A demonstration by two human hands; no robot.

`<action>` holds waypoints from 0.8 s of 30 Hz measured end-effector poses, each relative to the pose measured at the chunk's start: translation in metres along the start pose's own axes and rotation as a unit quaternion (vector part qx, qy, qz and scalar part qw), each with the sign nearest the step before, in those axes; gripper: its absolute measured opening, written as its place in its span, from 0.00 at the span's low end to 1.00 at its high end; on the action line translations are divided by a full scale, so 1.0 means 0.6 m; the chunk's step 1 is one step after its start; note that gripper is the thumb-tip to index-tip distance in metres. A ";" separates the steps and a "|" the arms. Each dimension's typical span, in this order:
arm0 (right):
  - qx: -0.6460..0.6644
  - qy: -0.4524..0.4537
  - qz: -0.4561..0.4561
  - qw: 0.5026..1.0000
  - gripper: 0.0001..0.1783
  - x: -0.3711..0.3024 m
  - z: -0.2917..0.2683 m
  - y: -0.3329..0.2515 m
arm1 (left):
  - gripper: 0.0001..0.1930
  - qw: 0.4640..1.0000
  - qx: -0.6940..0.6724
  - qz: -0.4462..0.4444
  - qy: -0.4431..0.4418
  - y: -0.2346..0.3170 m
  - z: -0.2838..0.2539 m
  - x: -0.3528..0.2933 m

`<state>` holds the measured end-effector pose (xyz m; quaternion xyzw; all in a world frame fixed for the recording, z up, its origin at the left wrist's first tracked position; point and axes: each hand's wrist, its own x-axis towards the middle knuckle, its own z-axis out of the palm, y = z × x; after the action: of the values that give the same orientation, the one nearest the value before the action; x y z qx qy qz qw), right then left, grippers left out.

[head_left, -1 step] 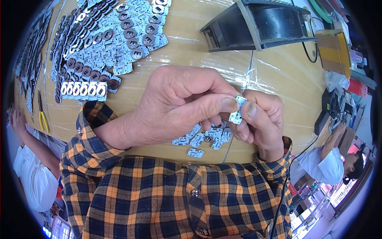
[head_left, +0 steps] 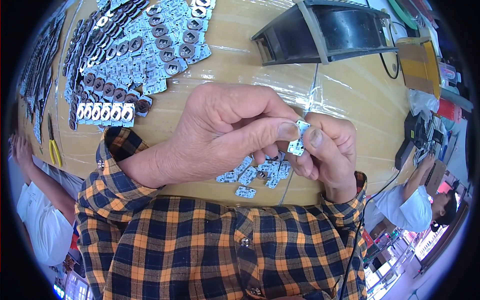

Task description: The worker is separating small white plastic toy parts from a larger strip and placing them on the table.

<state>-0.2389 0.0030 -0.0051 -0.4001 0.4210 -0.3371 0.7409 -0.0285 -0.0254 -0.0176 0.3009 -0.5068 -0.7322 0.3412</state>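
Note:
A small white circuit board (head_left: 297,145) is pinched between both hands above the table. My left hand (head_left: 225,127) is closed, its thumb and forefinger on the board's upper left edge. My right hand (head_left: 330,145) is closed too, its thumb pressing the board's right side while the other fingers curl behind. Below them, close to my shirt, lies a loose group of similar small boards (head_left: 248,175). One single board (head_left: 245,192) sits nearest to me. My left hand partly hides the group.
Many panels of boards with round coin-cell holders (head_left: 162,42) cover the table's far left. Yellow-handled pliers (head_left: 54,147) lie at the left edge. A black fan-like housing (head_left: 345,32) stands far right, beside a cardboard box (head_left: 420,65). Other people sit left (head_left: 45,210) and right (head_left: 407,207).

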 end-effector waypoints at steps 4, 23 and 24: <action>-0.005 0.017 -0.002 1.000 0.19 0.001 0.003 -0.001 | 0.08 1.000 -0.002 -0.001 -0.005 -0.005 -0.001 0.001; -0.175 0.164 -0.040 0.970 0.18 0.000 0.010 -0.009 | 0.09 0.929 0.280 0.239 0.035 0.000 0.004 -0.042; -0.172 0.159 -0.045 0.971 0.18 0.001 0.008 -0.009 | 0.09 0.927 0.286 0.239 0.037 -0.003 0.003 -0.051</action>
<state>-0.2354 0.0016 0.0006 -0.4810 0.5668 -0.3517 0.5689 -0.0125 0.0007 -0.0156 0.2824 -0.7388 -0.4415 0.4237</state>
